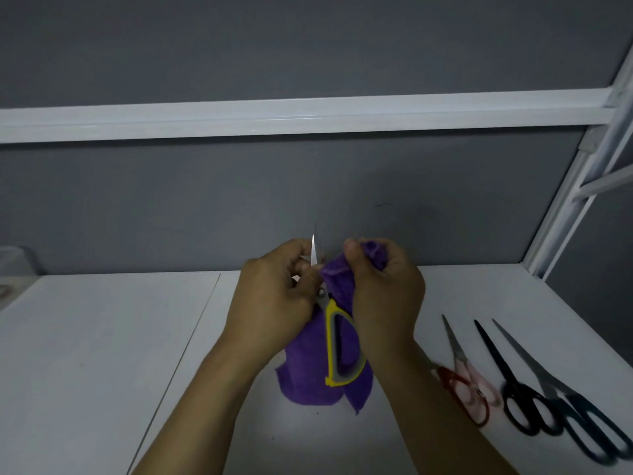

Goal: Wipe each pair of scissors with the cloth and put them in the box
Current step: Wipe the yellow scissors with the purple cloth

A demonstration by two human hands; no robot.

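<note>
My left hand grips the blades of the yellow-and-grey scissors, whose tip points up and whose handle hangs down toward me. My right hand clutches the purple cloth bunched against the blade; the rest of the cloth hangs down to the white table. To the right on the table lie red-handled scissors, black-handled scissors and larger dark-blue-handled scissors, all with tips pointing away from me. A clear box shows faintly at the far left edge.
A grey partition wall with a white horizontal rail stands behind the table. A white metal frame rises at the right rear corner. A seam runs across the tabletop left of my arms.
</note>
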